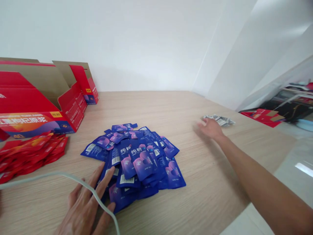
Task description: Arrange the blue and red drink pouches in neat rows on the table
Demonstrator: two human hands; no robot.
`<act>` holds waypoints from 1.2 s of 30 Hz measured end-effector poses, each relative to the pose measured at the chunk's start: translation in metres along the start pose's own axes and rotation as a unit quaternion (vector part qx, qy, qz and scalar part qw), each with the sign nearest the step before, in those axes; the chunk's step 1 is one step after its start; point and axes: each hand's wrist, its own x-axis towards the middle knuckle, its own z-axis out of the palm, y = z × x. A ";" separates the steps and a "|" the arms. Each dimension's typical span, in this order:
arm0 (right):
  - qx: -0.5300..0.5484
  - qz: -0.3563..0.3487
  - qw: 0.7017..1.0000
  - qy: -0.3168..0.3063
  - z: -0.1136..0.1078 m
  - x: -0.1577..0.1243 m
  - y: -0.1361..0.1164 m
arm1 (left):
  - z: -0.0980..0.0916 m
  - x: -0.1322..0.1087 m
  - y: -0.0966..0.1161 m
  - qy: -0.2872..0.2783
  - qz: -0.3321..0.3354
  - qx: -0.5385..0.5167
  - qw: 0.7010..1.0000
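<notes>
We have a light wood-grain table (171, 107) that runs to a white wall at the far side and ends in an angled edge at the right. Near its middle lies a loose pile of blue sachets (137, 160), overlapping one another. At the left edge we see a heap of red sachets (29, 153), and just beyond it an open red carton (36, 101) with its flaps up; a second, smaller red carton (85, 83) stands farther back. Toward the far right lies a small grey-and-white crumpled wrapper (221, 120). A pale cable (49, 176) crosses the near-left part of the tabletop.
</notes>
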 end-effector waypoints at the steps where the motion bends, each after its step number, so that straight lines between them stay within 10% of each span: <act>1: 0.020 -0.011 0.999 -0.033 -0.002 -0.012 -0.016 | 0.000 0.000 0.000 -0.001 -0.003 -0.004 1.000; 7: 0.222 -0.150 0.941 -0.207 -0.004 -0.092 -0.096 | 0.001 0.000 -0.009 0.012 0.036 0.016 0.999; 13: 0.381 -0.081 0.875 -0.287 0.004 -0.100 -0.103 | 0.005 -0.004 -0.015 0.020 0.044 0.028 0.998; 20: 0.452 -0.009 0.866 -0.214 0.019 -0.087 -0.076 | 0.009 -0.009 -0.020 0.015 0.062 0.023 0.998; 36: 0.274 0.126 0.953 -0.021 0.080 0.055 -0.047 | 0.003 0.002 0.004 0.044 0.004 0.021 0.999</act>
